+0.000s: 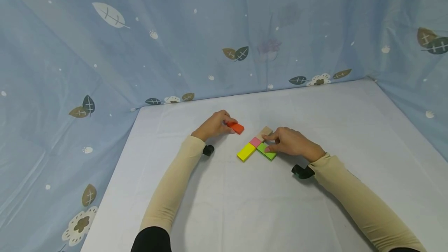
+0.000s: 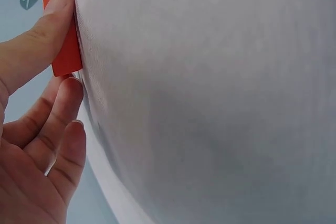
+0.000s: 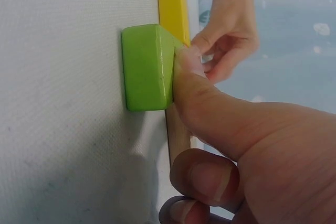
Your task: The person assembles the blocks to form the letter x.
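In the head view my left hand pinches an orange-red rectangular block at its left end. The left wrist view has the thumb lying along that block, other fingers beneath its end. To the right, my right hand holds a green block, thumb on it, index finger by a natural wood block. A small pink block sits where the green, wood and yellow blocks meet. In the right wrist view the thumb presses the green block, other fingers curled beside it.
A white cloth covers the table under the blocks. Blue patterned curtain hangs behind the table and along its sides. A dark wrist camera hangs under the right wrist, another under the left.
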`<state>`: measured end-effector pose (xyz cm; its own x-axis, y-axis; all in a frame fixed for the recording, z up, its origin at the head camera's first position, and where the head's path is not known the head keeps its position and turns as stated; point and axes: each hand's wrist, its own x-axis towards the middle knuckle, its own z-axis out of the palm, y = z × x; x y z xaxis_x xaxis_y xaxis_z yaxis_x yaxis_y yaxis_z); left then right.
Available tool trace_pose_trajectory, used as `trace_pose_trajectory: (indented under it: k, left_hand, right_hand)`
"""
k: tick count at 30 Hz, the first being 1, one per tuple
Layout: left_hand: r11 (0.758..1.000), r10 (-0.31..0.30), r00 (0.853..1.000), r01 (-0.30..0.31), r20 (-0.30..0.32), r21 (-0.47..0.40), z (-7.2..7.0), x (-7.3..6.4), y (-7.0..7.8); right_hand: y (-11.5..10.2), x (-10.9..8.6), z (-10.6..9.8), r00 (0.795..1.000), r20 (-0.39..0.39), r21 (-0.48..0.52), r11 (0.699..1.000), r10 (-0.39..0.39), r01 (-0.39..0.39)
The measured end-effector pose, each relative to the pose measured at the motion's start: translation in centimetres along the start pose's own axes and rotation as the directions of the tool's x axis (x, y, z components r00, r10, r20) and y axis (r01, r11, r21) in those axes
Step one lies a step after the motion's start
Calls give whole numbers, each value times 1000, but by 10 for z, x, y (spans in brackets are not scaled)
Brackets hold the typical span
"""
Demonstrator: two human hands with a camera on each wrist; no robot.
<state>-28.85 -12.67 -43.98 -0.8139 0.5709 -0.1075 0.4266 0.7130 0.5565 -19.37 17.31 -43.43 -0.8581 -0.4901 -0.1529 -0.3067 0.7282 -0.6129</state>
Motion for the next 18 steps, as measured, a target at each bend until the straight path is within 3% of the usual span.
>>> trace_pose_trajectory:
  k: [18]
  left_hand:
    - [1000,2,1000,-3,26,25,6,-5,9]
  right_hand:
    - [1,1,0,1000,8,-17,1000,13,-13]
